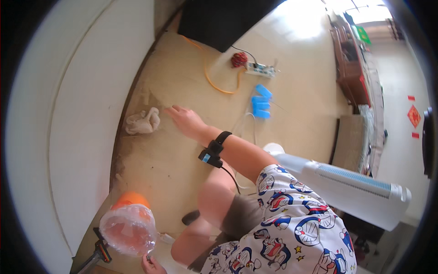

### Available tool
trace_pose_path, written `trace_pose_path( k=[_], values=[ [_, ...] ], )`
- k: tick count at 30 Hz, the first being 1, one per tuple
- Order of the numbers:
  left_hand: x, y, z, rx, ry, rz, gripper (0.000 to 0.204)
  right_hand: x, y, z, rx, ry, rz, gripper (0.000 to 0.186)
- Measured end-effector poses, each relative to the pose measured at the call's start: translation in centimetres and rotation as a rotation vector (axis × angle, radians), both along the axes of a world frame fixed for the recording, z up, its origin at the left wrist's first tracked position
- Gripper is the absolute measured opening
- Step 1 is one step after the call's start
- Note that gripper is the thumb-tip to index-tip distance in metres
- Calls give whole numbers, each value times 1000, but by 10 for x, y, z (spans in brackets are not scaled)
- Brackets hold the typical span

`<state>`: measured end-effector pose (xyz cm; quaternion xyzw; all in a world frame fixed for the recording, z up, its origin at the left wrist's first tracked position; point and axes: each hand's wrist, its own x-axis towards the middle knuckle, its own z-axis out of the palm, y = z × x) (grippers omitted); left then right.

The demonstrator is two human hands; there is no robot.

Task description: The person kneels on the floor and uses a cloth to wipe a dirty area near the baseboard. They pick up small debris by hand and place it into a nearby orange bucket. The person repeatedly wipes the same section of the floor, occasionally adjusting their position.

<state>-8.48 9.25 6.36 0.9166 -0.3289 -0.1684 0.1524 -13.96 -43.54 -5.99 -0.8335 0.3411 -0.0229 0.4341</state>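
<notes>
My right hand [185, 119] reaches forward over the floor with fingers extended and apart, just right of a crumpled whitish cloth or tissue [143, 122], not visibly touching it. A black strap with a small device [211, 156] is on that wrist. At the bottom, my left hand [152, 266] grips the edge of a clear plastic liner [119, 228] over an orange bin [133, 199]. Dark specks and dusty smudges mark the floor beside the white panel on the left.
A black cabinet [219, 20], orange cable [214, 84], power strip [261, 70], red bundle [238, 59] and blue pieces [261, 107] lie ahead. A tall white appliance [351, 196] is at right, wooden furniture [353, 77] beyond. A white panel [80, 137] borders the left, near a vacuum-like tool [101, 251].
</notes>
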Motion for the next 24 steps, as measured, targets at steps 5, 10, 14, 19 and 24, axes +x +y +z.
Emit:
trace_pose_path(
  k=[5, 10, 14, 19, 24],
  values=[
    [4, 36, 37, 73, 243, 110, 25, -16, 4, 83, -230, 319, 158, 17],
    [-41, 70, 68, 134, 439, 328, 27, -134, 9, 176, -267, 334, 141, 27],
    [-50, 74, 101, 104, 498, 486, 29, -234, 37, 266, -486, 146, -154, 50],
    [-54, 66, 183, -357, 492, 307, 32, -373, 67, 399, -529, 449, -74, 36],
    [-70, 66, 253, -316, 417, 233, 26, -512, 94, 536, -846, 717, -123, 9]
  ],
)
